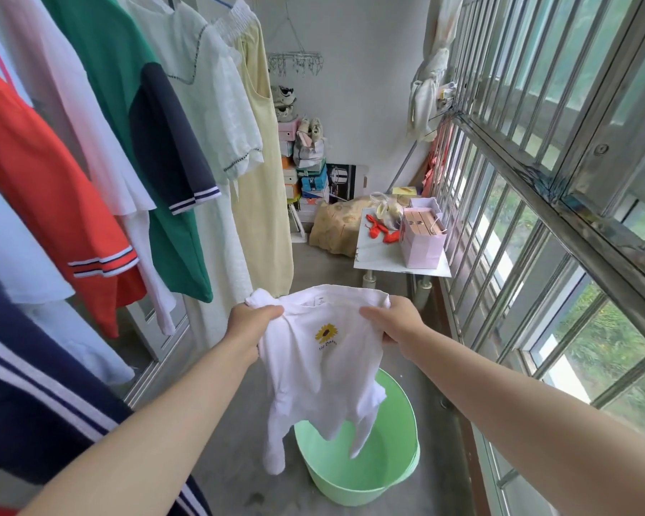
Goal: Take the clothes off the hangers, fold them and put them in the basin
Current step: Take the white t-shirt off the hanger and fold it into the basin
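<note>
**Both hands hold a white T-shirt [324, 370] above a green basin [403, 474]**

Left hand [252, 322] grips one shoulder of the shirt, fingers curled round a bunched sleeve. Right hand [391, 322] pinches the opposite shoulder, thumb laid over the fabric. The shirt hangs between and below the two hands with its sunflower print facing the camera. Its lower edge and one sleeve dangle into the mouth of the basin, which stands on the concrete floor [239, 474] directly beneath. Whether the cloth touches the basin's bottom cannot be told. Hanging garments [127, 106] line the person's left side. A barred window [537, 162] runs along the right, and a small white table [377, 256] stands beyond the basin.
</note>
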